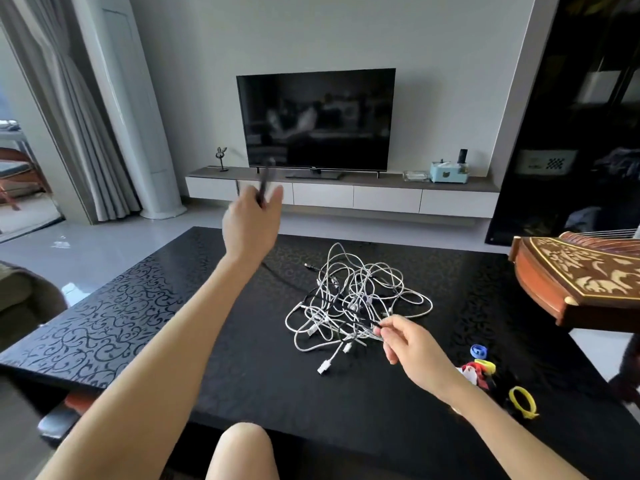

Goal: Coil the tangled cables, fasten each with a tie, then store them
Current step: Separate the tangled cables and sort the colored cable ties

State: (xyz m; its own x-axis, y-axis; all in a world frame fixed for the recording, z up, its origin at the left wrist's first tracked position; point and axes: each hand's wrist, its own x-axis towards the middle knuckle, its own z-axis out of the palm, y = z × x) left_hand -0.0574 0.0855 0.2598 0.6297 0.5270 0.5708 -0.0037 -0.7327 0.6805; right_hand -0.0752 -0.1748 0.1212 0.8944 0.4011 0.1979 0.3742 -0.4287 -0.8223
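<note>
tangle of cables (356,306) is lying near the middle of the tabletop (173,323): thin white cords are looping over dark ones, which are blending into the black scroll-patterned surface and proving hard to trace. right hand (412,344) is pinching a dark strand at the tangle's near right side. left hand (251,223) is hovering over the far edge, gripping a black cable (265,181) that is showing only as a blurred streak. coloured loop ties (485,368) are sitting by the near right edge, partly hidden behind the right wrist. a carved wooden instrument (581,278), cut off by the frame, is standing at the right edge.
</note>
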